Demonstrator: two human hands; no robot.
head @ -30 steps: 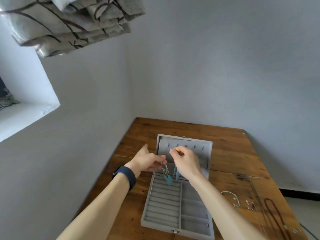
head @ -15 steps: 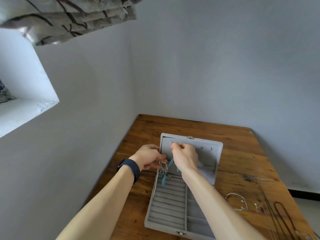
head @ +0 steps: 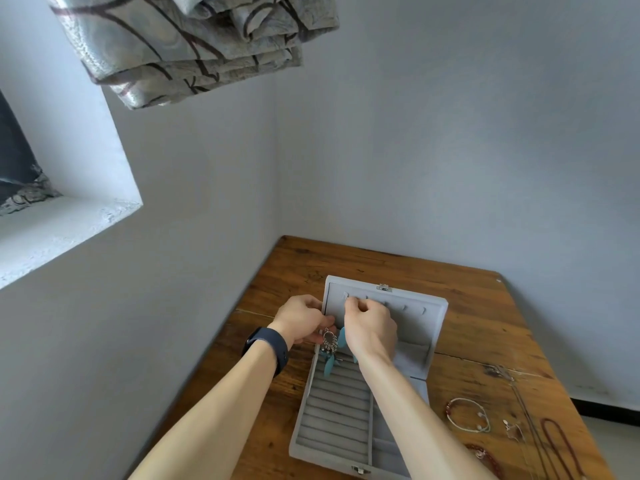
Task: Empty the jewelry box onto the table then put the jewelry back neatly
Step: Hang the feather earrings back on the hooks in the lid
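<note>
The jewelry box (head: 332,420) sits open on the table (head: 467,306), close in front of me, its grey lid (head: 415,327) propped upright and its ring rolls bare. Both my hands are up at the lid's left end.

My left hand (head: 303,320) is turned knuckles-up just beside the lid's edge. Its fingers are curled and pinch the top of a silver drop earring (head: 329,341), which hangs free over the back of the tray with teal feathers dangling below it.

My right hand (head: 370,327) is raised higher, wrist bent and back of the hand toward me. Its curled fingertips are bunched together and pressed to the row of small hooks (head: 414,309) along the top of the lid. A second earring (head: 342,336) hangs beneath that hand. Only its teal feathers show past my palm, so I cannot see how its top is pinched or whether it sits on a hook.

A dark watch (head: 266,348) wraps my left wrist, and both forearms reach in from the bottom edge.

To the right of the box, on the table, lie a pale beaded bracelet (head: 467,414), a thin chain (head: 526,410) and a dark red necklace (head: 557,441). The table stands in a corner of pale walls, with a patterned curtain (head: 194,46) bunched above and a white window ledge (head: 52,230) at the left.
</note>
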